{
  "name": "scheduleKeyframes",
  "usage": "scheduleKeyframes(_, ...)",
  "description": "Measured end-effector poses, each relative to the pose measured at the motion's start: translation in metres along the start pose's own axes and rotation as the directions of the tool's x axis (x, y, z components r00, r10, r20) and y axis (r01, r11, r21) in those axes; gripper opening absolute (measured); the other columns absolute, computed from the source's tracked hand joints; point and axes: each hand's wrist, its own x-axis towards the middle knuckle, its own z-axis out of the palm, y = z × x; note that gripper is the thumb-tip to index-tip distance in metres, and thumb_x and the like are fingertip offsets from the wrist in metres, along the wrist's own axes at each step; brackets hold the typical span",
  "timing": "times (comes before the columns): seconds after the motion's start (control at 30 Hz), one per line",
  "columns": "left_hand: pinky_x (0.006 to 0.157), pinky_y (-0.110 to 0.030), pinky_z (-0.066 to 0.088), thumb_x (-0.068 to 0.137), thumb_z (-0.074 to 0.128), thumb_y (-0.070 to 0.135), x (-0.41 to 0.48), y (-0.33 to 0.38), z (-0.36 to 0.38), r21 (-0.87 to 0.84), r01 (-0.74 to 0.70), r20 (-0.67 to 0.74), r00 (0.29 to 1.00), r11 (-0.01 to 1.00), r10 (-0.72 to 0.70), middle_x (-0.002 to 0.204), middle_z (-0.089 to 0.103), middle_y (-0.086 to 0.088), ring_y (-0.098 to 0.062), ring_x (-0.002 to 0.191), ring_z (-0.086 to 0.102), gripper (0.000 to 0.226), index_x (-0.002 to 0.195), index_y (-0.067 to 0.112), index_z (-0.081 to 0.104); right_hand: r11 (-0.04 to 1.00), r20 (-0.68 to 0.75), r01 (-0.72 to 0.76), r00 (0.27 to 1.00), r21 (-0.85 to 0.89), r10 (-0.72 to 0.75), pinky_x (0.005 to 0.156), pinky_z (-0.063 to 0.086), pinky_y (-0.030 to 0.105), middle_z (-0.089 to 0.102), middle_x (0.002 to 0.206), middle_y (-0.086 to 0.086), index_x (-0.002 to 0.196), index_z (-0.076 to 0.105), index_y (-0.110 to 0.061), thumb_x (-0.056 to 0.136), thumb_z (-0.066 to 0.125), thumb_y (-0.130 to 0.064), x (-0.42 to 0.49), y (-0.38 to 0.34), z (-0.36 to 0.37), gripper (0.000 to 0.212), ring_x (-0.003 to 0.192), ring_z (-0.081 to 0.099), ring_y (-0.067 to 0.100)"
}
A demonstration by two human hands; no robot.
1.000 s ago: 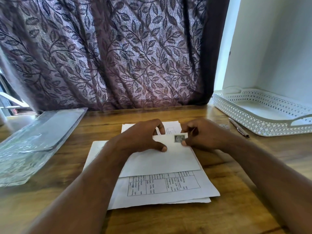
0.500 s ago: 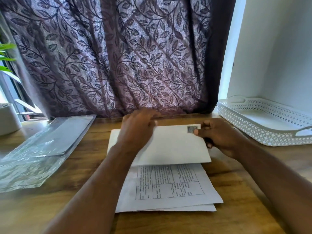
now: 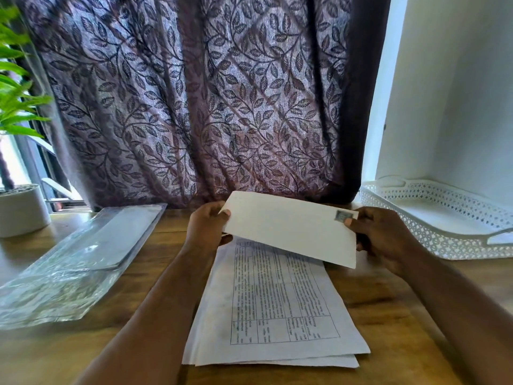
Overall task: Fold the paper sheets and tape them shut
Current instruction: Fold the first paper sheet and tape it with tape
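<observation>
Folded sheet [image 3: 288, 234] lifted between left hand [image 3: 206, 232], right hand [image 3: 383, 240].

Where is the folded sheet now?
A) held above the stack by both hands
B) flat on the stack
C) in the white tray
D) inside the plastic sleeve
A: the left hand and right hand grip the folded sheet by its ends, above the printed stack.
</observation>
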Motion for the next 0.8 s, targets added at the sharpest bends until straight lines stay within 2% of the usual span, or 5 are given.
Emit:
scheduleKeyframes(0.23, 0.080, -0.054, 0.061, 0.095, 0.066, 0.013, 0.006, -0.009, -0.003, -0.114, 0.048, -0.081, 0.995, 0.992, -0.057, 0.101, 0.073, -0.012, -0.031, 0.094, 0.071, 0.009, 0.094, 0.020, 0.071, 0.994, 0.046, -0.033, 0.999, 0.107, 0.028, 0.047, 0.051, 0.031, 0.073, 0.077, 0.017, 0.105, 0.067, 0.005, 0.102, 0.052, -0.007, -0.009, -0.009, 0.000, 0.020, 0.055, 0.066, 0.021)
scheduleKeyframes(0.4, 0.064, -0.037, 0.063, 0.094, 0.069, 0.019, -0.004, -0.003, 0.009, -0.016, 0.002, -0.105, 0.995, 1.000, -0.004, 0.093, 0.071, -0.009, -0.023, 0.085, 0.070, 0.011, 0.092, 0.009, 0.069, 0.999, 0.080, -0.042, 0.996, 0.003, 0.042, 0.051, 0.054, 0.035, 0.068, 0.076, 0.027, 0.102, 0.070, 0.006, 0.100, 0.057, -0.005, -0.019, -0.016, -0.026, 0.017, 0.057, 0.063, 0.027)
scheduleKeyframes(0.5, 0.063, -0.033, 0.061, 0.096, 0.066, 0.018, -0.012, 0.008, 0.019, -0.057, -0.007, -0.012, 1.000, 0.998, 0.007, 0.092, 0.072, -0.011, -0.024, 0.086, 0.071, 0.014, 0.092, 0.005, 0.070, 0.997, 0.075, -0.037, 0.996, -0.069, 0.042, 0.053, 0.056, 0.036, 0.069, 0.069, 0.019, 0.097, 0.070, 0.006, 0.094, 0.063, 0.001, -0.028, -0.019, -0.051, 0.009, 0.057, 0.064, 0.028)
scheduleKeyframes(0.6, 0.063, -0.035, 0.061, 0.100, 0.060, 0.017, -0.026, 0.021, 0.033, -0.265, 0.067, 0.088, 0.995, 0.962, -0.045, 0.088, 0.073, -0.015, -0.027, 0.081, 0.072, 0.022, 0.090, 0.001, 0.071, 0.998, 0.042, -0.057, 0.997, -0.022, 0.058, 0.052, 0.056, 0.034, 0.067, 0.068, 0.020, 0.096, 0.069, 0.012, 0.092, 0.063, 0.004, -0.041, -0.026, -0.079, 0.010, 0.059, 0.063, 0.030)
scheduleKeyframes(0.8, 0.070, -0.035, 0.062, 0.103, 0.052, 0.030, -0.042, 0.035, 0.082, -0.353, 0.194, 0.294, 0.952, 0.915, -0.088, 0.088, 0.075, -0.020, -0.026, 0.077, 0.073, 0.037, 0.101, -0.002, 0.069, 0.987, -0.239, -0.077, 0.965, 0.140, 0.109, 0.049, 0.056, 0.026, 0.058, 0.075, 0.020, 0.093, 0.065, 0.016, 0.092, 0.061, 0.009, -0.054, -0.026, -0.147, 0.008, 0.055, 0.059, 0.026)
